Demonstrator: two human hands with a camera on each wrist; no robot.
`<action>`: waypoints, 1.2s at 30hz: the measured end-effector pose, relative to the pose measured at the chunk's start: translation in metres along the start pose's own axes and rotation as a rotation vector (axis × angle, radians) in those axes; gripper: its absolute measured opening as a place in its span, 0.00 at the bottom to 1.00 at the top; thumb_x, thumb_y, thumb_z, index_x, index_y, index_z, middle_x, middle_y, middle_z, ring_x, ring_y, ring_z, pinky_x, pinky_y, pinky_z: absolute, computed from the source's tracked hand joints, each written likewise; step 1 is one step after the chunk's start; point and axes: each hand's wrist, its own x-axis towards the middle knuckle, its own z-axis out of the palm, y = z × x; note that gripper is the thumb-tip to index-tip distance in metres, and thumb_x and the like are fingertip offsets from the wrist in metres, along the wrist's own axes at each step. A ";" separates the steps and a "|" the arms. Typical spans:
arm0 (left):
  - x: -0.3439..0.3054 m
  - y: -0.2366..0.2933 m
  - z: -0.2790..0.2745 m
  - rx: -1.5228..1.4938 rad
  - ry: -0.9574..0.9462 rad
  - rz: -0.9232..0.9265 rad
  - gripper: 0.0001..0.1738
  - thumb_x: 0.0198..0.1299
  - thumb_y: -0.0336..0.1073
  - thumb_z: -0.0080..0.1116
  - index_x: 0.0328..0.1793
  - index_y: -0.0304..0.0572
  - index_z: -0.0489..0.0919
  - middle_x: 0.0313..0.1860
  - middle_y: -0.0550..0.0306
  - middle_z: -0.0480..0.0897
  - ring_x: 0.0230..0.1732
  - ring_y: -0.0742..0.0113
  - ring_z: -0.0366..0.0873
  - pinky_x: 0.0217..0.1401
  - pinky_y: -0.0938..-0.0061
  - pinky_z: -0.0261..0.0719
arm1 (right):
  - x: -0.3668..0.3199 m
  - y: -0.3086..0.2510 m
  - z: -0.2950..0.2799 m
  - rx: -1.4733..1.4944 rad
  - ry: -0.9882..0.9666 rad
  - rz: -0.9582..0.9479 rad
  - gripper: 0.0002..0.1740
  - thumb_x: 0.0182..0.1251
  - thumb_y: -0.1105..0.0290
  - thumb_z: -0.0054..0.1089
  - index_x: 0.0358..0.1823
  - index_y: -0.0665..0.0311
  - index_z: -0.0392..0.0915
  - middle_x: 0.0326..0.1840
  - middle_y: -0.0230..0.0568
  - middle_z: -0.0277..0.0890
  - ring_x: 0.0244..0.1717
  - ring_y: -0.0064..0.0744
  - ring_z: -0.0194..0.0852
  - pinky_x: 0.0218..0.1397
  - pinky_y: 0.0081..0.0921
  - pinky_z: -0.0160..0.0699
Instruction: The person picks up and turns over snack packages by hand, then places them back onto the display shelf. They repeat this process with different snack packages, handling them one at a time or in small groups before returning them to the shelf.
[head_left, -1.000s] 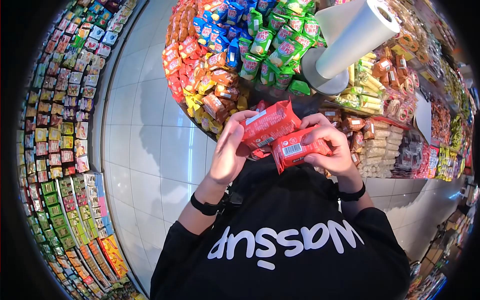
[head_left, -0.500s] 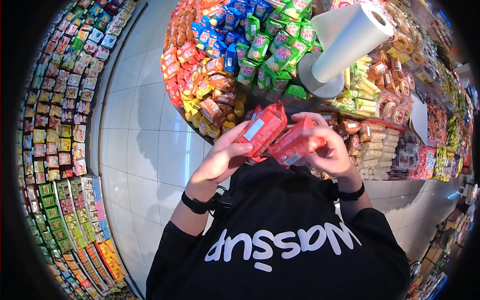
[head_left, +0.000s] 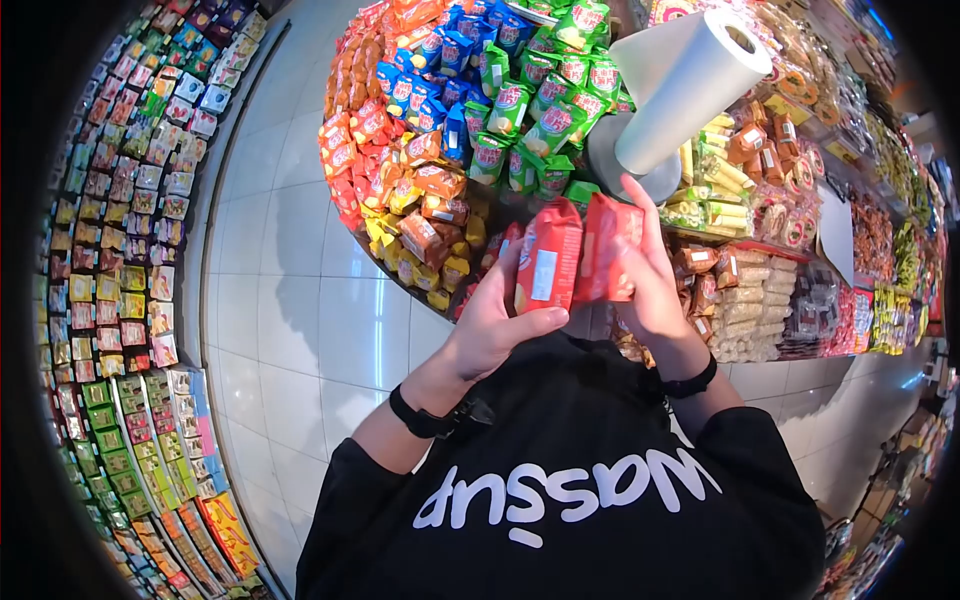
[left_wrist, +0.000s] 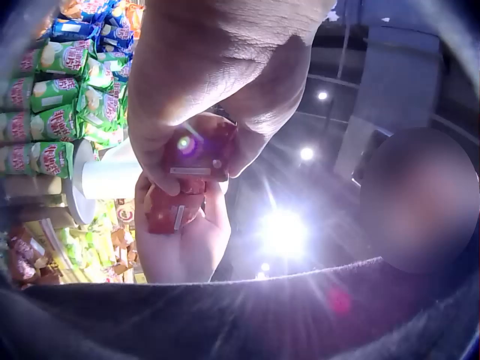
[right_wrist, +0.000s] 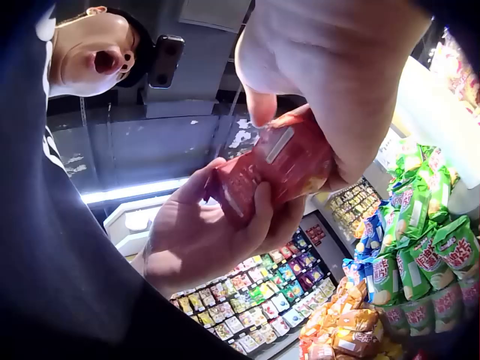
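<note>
In the head view my left hand (head_left: 490, 325) grips a red snack packet (head_left: 550, 255), its thumb across the lower edge and a pale label facing up. Right beside it my right hand (head_left: 652, 285) holds a second red snack packet (head_left: 608, 245), index finger stretched upward along its side. The two packets stand upright side by side. In the left wrist view the left hand's packet (left_wrist: 199, 154) overlaps the right hand's packet (left_wrist: 166, 214). Seen from the right wrist, the right hand's packet (right_wrist: 296, 154) overlaps the left one (right_wrist: 236, 187).
Ahead is a display stand piled with green packets (head_left: 555, 125), blue packets (head_left: 455, 50) and yellow packets (head_left: 425, 270). A plastic bag roll (head_left: 690, 100) stands upright on a grey base (head_left: 600, 150). To the left are tiled floor (head_left: 290, 330) and stocked shelves (head_left: 110, 270).
Both red packets have turned from lying slanted to standing upright, side by side. The right hand has opened its index finger upward; the view has shifted slightly.
</note>
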 end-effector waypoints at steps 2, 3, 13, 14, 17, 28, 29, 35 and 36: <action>-0.001 0.003 -0.001 -0.087 -0.002 -0.037 0.45 0.59 0.29 0.68 0.80 0.38 0.56 0.68 0.55 0.71 0.69 0.65 0.71 0.73 0.66 0.68 | 0.006 -0.001 -0.001 0.216 0.039 0.056 0.33 0.81 0.57 0.45 0.80 0.59 0.48 0.51 0.49 0.76 0.45 0.35 0.81 0.49 0.33 0.84; -0.001 0.004 0.000 -0.130 -0.004 -0.058 0.45 0.59 0.28 0.68 0.79 0.39 0.57 0.67 0.55 0.72 0.67 0.65 0.72 0.71 0.65 0.70 | 0.009 -0.002 -0.004 0.275 -0.011 0.090 0.32 0.81 0.55 0.43 0.79 0.60 0.49 0.50 0.49 0.76 0.43 0.35 0.82 0.46 0.33 0.84; 0.001 0.012 0.007 -0.445 -0.012 -0.054 0.34 0.74 0.38 0.48 0.82 0.45 0.52 0.71 0.50 0.70 0.69 0.59 0.72 0.72 0.59 0.70 | 0.014 -0.004 -0.011 0.683 -0.295 0.386 0.31 0.81 0.45 0.38 0.66 0.64 0.72 0.45 0.43 0.84 0.36 0.33 0.85 0.35 0.25 0.84; 0.000 0.013 0.008 -0.420 -0.028 -0.042 0.35 0.73 0.37 0.49 0.82 0.44 0.51 0.71 0.50 0.70 0.70 0.58 0.71 0.73 0.58 0.69 | 0.016 0.000 -0.012 0.734 -0.295 0.404 0.31 0.82 0.46 0.37 0.67 0.65 0.71 0.50 0.45 0.83 0.41 0.33 0.85 0.41 0.27 0.84; -0.005 0.013 0.008 -0.348 -0.052 -0.024 0.38 0.71 0.36 0.54 0.82 0.44 0.51 0.72 0.50 0.69 0.73 0.57 0.69 0.75 0.57 0.67 | 0.018 0.014 -0.023 0.689 -0.334 0.374 0.29 0.84 0.51 0.35 0.70 0.67 0.68 0.60 0.47 0.79 0.53 0.33 0.82 0.54 0.31 0.83; -0.009 0.012 -0.002 -0.245 0.063 -0.098 0.44 0.65 0.53 0.54 0.80 0.34 0.57 0.67 0.46 0.74 0.69 0.53 0.73 0.73 0.56 0.71 | 0.004 0.000 -0.004 0.404 -0.256 0.221 0.40 0.81 0.44 0.34 0.78 0.72 0.52 0.55 0.45 0.78 0.54 0.31 0.79 0.57 0.28 0.79; -0.010 0.012 -0.012 -0.242 0.011 -0.156 0.45 0.66 0.56 0.50 0.79 0.30 0.57 0.61 0.48 0.77 0.62 0.58 0.77 0.66 0.63 0.75 | 0.000 -0.007 0.002 0.351 -0.275 0.169 0.41 0.81 0.43 0.35 0.79 0.72 0.51 0.52 0.44 0.78 0.52 0.30 0.79 0.54 0.27 0.80; -0.011 0.031 -0.002 -0.353 0.070 -0.131 0.44 0.75 0.60 0.37 0.77 0.23 0.56 0.37 0.55 0.75 0.31 0.66 0.73 0.39 0.74 0.71 | -0.027 -0.020 -0.013 0.080 -0.313 -0.034 0.42 0.55 0.62 0.73 0.68 0.74 0.64 0.66 0.59 0.71 0.65 0.44 0.75 0.70 0.42 0.73; -0.011 0.030 0.000 -0.257 0.095 -0.060 0.42 0.77 0.60 0.33 0.78 0.25 0.57 0.40 0.53 0.75 0.36 0.65 0.73 0.43 0.72 0.71 | -0.033 -0.023 -0.010 0.026 -0.249 -0.076 0.41 0.52 0.63 0.75 0.65 0.73 0.66 0.63 0.58 0.73 0.65 0.45 0.75 0.70 0.43 0.73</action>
